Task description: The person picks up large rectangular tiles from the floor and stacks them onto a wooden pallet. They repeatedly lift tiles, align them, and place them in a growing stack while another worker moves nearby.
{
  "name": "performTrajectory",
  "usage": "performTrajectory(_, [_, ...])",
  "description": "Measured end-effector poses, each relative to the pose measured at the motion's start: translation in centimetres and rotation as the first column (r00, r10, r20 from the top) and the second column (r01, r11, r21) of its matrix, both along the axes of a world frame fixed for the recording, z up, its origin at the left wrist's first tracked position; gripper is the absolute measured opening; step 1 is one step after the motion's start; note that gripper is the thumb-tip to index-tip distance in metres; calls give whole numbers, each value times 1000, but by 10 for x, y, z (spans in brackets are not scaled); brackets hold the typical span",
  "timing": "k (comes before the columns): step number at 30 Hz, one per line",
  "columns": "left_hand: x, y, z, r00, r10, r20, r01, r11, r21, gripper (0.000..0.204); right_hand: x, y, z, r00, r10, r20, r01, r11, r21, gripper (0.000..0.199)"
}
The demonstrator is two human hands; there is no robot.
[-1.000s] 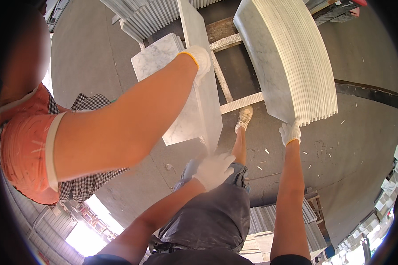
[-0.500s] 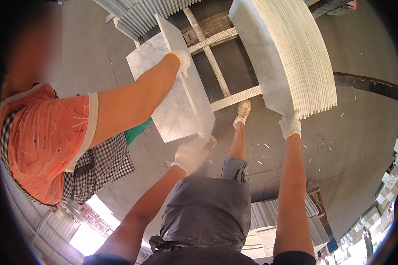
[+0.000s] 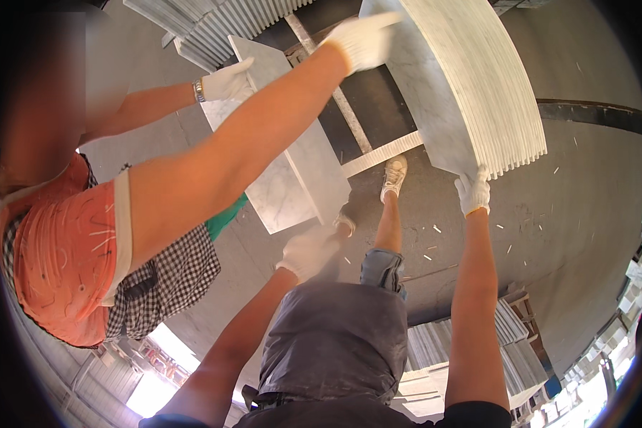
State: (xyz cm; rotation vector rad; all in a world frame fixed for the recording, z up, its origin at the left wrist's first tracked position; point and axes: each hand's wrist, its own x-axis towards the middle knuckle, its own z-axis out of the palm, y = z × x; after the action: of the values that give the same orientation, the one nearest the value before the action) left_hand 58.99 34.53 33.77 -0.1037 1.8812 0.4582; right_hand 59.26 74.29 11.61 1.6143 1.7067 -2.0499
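Note:
My right hand [image 3: 472, 191], in a white glove, is closed at the near lower corner of the front marble slab [image 3: 435, 107] in a thick upright stack [image 3: 488, 93]. My left hand [image 3: 308, 255], also gloved, is smeared and its fingers are unclear. It is nearest the lower end of a grey-white slab [image 3: 314, 157] that leans on a wider slab [image 3: 282, 196]. A co-worker's gloved hand [image 3: 364, 43] reaches to the top of the stack's front slab. Their other gloved hand [image 3: 230, 80] is by the left slabs.
The co-worker, in an orange shirt [image 3: 64, 242], stands at left, one arm crossing the view. A metal frame [image 3: 385, 155] lies between the slab groups. More slabs [image 3: 214, 28] stand at the far left. White chips [image 3: 437, 228] dot the floor. Behind me are stacked pieces [image 3: 435, 349].
The co-worker's near hand has left the left slab and moved right to the stack. Their other hand has come into view. My hands stay almost in place.

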Motion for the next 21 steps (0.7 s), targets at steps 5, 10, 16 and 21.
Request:
performTrajectory(5, [-8, 4, 6, 994, 80, 68, -75, 994, -78, 54, -5, -18, 14, 999, -20, -47, 22, 999, 43, 90])
performTrajectory(10, [6, -5, -15, 997, 57, -52, -62, 994, -92, 51, -19, -24, 21, 928, -371, -40, 363, 922, -137, 92])
performTrajectory(16, [13, 1, -41, 993, 37, -112, -13, 979, 204, 42, -20, -30, 24, 925, -376, -62, 370, 924, -94, 96])
performTrajectory(21, [17, 29, -51, 973, 124, -197, -69, 962, 265, 30, -16, -29, 14, 919, -393, -37, 389, 918, -82, 93])
